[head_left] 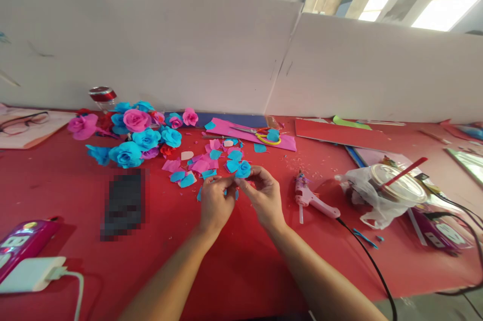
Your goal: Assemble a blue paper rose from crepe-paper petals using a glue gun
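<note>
A small blue paper flower (243, 169) is held up between my two hands over the red table. My left hand (217, 203) pinches just below and left of the bloom, its fingers closed. From the other side, my right hand (264, 197) grips the flower with thumb and fingers. Around and beyond the hands lie loose blue petals (187, 180) and pink petals (204, 164). Yellow-handled scissors (267, 139) rest on a strip of pink paper (285, 143) behind them. To the right a pink glue gun (317, 203) lies on the table.
Finished paper flowers (126, 154) are heaped at the left, near a red-lidded jar (103, 97). A blurred dark object (124, 203) lies in front of them. Power strips (28, 238) and a bagged cup (400, 182) occupy the sides. A white partition (169, 54) stands behind.
</note>
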`<state>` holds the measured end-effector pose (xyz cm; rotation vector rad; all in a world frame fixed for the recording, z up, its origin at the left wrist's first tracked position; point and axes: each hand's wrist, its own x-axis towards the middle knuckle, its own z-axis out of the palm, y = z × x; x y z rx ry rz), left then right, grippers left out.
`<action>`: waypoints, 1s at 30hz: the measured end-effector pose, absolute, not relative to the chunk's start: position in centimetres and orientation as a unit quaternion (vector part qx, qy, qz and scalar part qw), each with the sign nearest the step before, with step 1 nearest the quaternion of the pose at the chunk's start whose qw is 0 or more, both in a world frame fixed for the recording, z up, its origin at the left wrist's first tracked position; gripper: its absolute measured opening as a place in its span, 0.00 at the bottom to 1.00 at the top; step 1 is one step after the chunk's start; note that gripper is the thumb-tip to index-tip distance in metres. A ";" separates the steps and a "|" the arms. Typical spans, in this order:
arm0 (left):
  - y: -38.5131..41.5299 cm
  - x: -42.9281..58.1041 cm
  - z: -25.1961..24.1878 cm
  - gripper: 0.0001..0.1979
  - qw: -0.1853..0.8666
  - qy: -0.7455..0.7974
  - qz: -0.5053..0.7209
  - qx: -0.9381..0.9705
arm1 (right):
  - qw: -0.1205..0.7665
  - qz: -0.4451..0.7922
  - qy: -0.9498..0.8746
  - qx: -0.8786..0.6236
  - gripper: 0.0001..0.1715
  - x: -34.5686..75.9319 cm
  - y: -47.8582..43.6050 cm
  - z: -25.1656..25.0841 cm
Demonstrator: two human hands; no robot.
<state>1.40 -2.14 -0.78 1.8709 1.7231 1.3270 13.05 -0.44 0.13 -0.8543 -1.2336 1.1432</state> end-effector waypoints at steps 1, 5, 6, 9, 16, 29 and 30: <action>-2.2 1.4 -0.8 0.12 0.131 0.594 0.460 0.647 | 0.592 0.490 -0.526 -0.364 0.10 13.0 -0.4 0.1; -2.3 1.3 -0.8 0.12 0.132 0.583 0.477 0.644 | 0.616 0.511 -0.493 -0.341 0.18 12.9 -0.4 0.1; -2.3 1.3 -0.8 0.12 0.144 0.579 0.481 0.642 | 0.621 0.513 -0.490 -0.333 0.20 12.9 -0.4 0.2; -2.2 1.4 -0.4 0.10 0.223 0.560 0.506 0.617 | 0.627 0.509 -0.499 -0.315 0.24 12.9 -0.5 0.5; -1.7 1.1 0.2 0.16 0.483 0.444 0.548 0.518 | 0.623 0.492 -0.517 -0.319 0.23 13.2 -0.2 0.4; -1.8 0.3 0.0 0.13 0.391 0.503 0.560 0.529 | 0.576 0.563 -0.522 -0.281 0.27 14.1 0.6 0.7; -1.7 0.3 0.0 0.13 0.389 0.508 0.560 0.527 | 0.574 0.557 -0.529 -0.284 0.26 14.1 0.6 0.7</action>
